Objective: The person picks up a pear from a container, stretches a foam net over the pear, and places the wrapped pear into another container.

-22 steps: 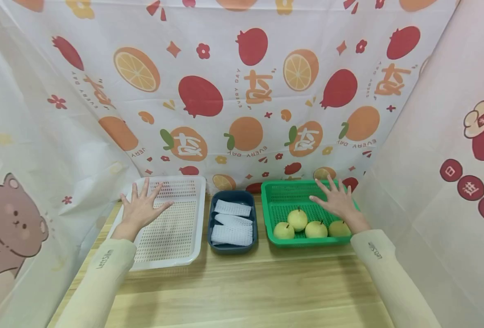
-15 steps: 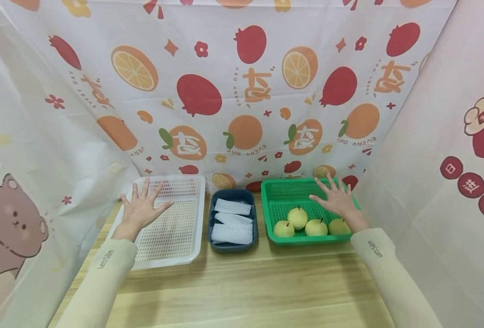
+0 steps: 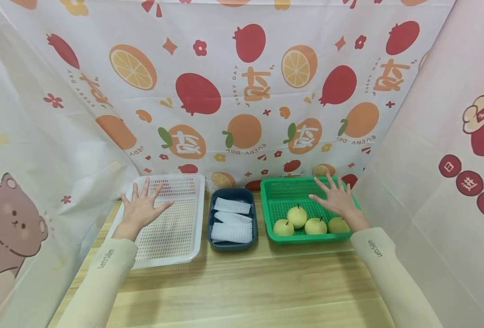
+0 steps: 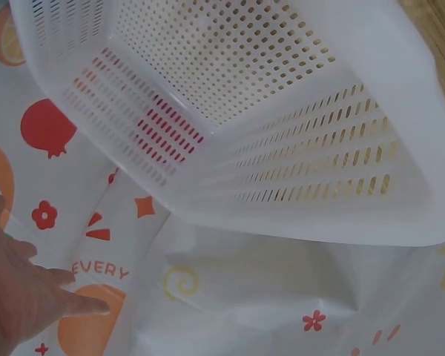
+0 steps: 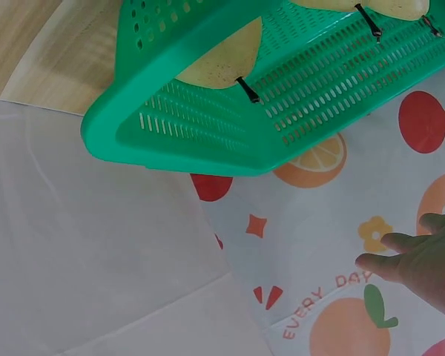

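Left hand [image 3: 141, 209] above white basket [image 3: 170, 228], right hand [image 3: 338, 200] above green basket [image 3: 267, 218]; fingers spread on both.
White basket, at left: rectangular, perforated. Green basket, at right: slotted walls, four yellow-green pears [image 3: 297, 217] with dark stems grouped toward the near side; the right hand's wrist partly covers the rightmost. Between the baskets, a dark blue tray [image 3: 232, 247] holds white mesh wraps [image 3: 231, 232]. Wood-grain table [image 3: 242, 287] below, fruit-print sheet [image 3: 225, 54] behind.
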{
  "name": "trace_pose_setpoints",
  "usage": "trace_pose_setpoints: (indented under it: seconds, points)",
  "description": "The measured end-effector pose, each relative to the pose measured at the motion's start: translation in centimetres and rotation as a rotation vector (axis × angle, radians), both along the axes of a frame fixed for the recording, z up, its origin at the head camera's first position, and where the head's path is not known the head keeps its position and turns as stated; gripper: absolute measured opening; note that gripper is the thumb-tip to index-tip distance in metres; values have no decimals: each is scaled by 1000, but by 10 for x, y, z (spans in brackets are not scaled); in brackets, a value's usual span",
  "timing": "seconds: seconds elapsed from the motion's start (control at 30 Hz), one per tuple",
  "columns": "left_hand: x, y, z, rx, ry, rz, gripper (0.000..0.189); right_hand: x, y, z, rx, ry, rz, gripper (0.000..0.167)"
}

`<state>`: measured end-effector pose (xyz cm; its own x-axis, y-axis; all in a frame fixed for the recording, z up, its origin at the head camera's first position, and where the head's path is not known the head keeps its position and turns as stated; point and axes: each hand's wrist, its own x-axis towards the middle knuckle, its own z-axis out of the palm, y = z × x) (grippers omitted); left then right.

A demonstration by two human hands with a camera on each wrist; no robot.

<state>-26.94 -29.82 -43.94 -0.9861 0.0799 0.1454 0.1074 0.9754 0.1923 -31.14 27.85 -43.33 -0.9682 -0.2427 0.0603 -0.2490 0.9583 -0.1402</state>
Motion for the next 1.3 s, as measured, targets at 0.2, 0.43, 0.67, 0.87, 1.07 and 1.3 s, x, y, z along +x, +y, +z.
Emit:
trace_pose_setpoints:
  seconds: [0.2,0.43,0.67,0.87,1.07,1.3]
  points:
    - [2,3,3,-3,-7,-4,82,0,0,-3,-14,1,6,77]
    - [2,26,4,33,6,-19,80,3,-6,-10,-35,39,45,74]
    - [9,72,-4,128,99,-35,72,11,-20,-22,-85,65,115,73]
    - [21,120,-17,180,163,-131,70,23,-36,-33,-144,61,147,72]
    - [34,167,-31,236,182,-253,64,32,-55,-42,-252,-28,166,62]
    - [46,215,-48,448,77,-266,59,37,-75,-60,-364,-152,104,53]
